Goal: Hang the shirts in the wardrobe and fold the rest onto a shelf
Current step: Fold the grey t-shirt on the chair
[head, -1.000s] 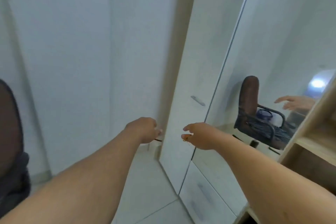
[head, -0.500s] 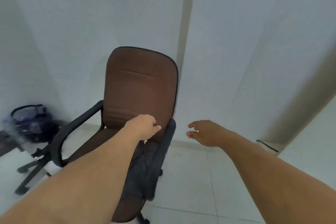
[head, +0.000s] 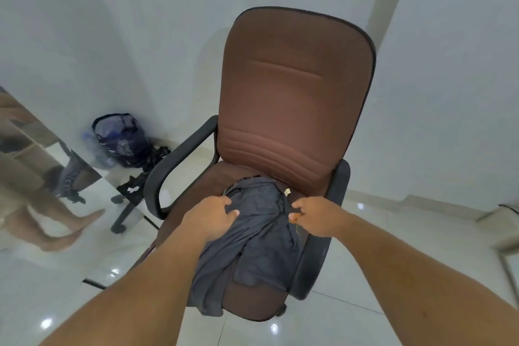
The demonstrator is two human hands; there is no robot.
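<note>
Hands first: the left hand (head: 210,215) lies on the dark grey garment (head: 252,244) with fingers bent into the cloth near its collar, seemingly gathering it; the right hand (head: 311,215) has fingers curled at the garment's right edge beside a small white label (head: 287,192), though whether it has actually caught cloth I cannot tell. The garment sprawls crumpled over the seat of a brown office chair (head: 295,98) and spills off the front edge — thin, limp fabric, heavily creased, likely to slide rather than hold shape. The risks, as I judge them: lifting by one bunched handful could drag the hanging hem across the floor, or snag it on the black plastic armrest (head: 317,250); the chair's castors might roll on the glossy white tiles (head: 393,303) if tugged. A dark mesh bag (head: 120,137) slumps against the wall; a mirror panel (head: 36,177) at left reflects bare legs.
</note>
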